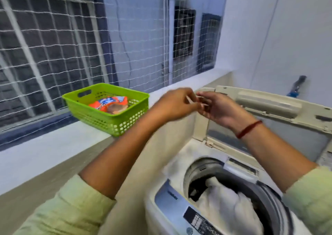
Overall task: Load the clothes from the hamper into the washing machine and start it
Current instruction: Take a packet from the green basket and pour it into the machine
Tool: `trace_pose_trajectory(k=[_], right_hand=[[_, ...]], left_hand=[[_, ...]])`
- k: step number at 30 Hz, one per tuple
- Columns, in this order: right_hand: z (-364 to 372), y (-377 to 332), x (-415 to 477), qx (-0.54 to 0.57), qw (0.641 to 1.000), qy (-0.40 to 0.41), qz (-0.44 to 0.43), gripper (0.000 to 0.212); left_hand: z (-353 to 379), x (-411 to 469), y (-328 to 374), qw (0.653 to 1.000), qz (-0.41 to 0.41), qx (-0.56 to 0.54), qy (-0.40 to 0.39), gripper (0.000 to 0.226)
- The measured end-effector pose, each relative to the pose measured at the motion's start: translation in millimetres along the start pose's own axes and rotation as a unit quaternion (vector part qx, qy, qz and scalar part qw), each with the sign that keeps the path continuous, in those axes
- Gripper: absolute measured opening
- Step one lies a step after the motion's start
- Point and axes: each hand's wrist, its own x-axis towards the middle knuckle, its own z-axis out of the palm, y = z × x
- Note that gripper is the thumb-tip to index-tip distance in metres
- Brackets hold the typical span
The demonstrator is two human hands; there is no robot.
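Note:
The top-loading washing machine [172, 164] stands at the lower right with its lid [269, 105] raised. White clothes [224, 198] and a dark garment [195, 186] fill the drum. Its control panel [197, 218] faces me at the bottom. Both hands meet in the air above the machine's back left corner. My left hand [177, 105] pinches a small thin pale object [193, 100], blurred by motion. My right hand [221, 109] pinches the same object from the other side.
A green plastic basket [100, 116] sits on the white ledge [53, 145] to the left, holding an orange detergent pouch [111, 102]. Netting and barred windows lie behind the ledge. A blue tap [296, 89] sticks out of the wall at the right.

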Motion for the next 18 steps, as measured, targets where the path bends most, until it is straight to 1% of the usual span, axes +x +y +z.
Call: trace_pose_trajectory(k=[2,4,5,7,8,10,12,14,16,18], right_hand=[[30,-4,7,-0.074,0.996,-0.037,-0.018,0.012],[60,-4,17,-0.150,0.984,-0.079,-0.049,0.012],[75,-2,21,-0.195,0.973,-0.101,-0.069,0.012],[105,3,30,-0.299,0.937,-0.144,-0.109,0.011],[119,6,36,-0.359,0.909,-0.166,-0.128,0.011],[146,12,50,-0.495,0.829,-0.205,-0.161,0.017],[168,18,65,-0.608,0.747,-0.201,-0.180,0.024],[185,24,78,-0.693,0.679,-0.153,-0.189,0.025],[199,28,83,-0.754,0.615,-0.138,-0.183,0.022],[209,34,88,-0.782,0.583,-0.162,-0.151,0.013]], left_hand=[[-31,-7,-17,0.994,-0.006,0.063,0.093,0.016],[-63,-13,-46,0.971,-0.043,0.148,0.180,0.015],[-77,-15,-65,0.957,-0.074,0.192,0.206,0.017],[-92,-19,-107,0.937,-0.149,0.240,0.204,0.022],[-94,-20,-124,0.933,-0.186,0.243,0.187,0.029],[-91,-21,-147,0.930,-0.238,0.242,0.143,0.045],[-90,-18,-160,0.922,-0.260,0.266,0.106,0.051],[-92,-12,-166,0.908,-0.273,0.306,0.080,0.044],[-92,-7,-169,0.896,-0.278,0.338,0.067,0.032],[-88,-4,-175,0.897,-0.277,0.334,0.082,0.022]])
